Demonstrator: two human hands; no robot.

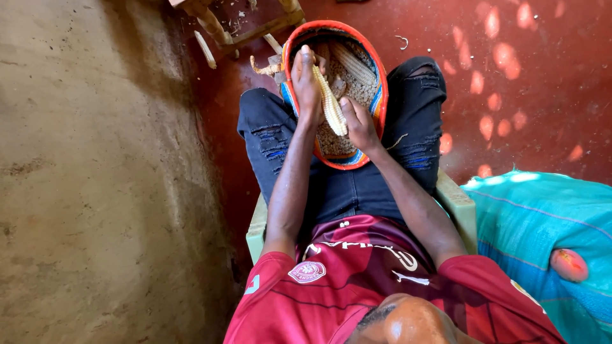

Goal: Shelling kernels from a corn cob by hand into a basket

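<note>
Pale maize cob (331, 107) gripped between left hand (307, 81) and right hand (358, 125), above round woven basket (380, 83) on lap; loose kernels (331, 141) inside; wooden stool (237, 25) beyond the basket's far rim.

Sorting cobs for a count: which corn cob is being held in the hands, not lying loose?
The pale cob gripped between left hand and right hand; the others lie in the basket.
</note>
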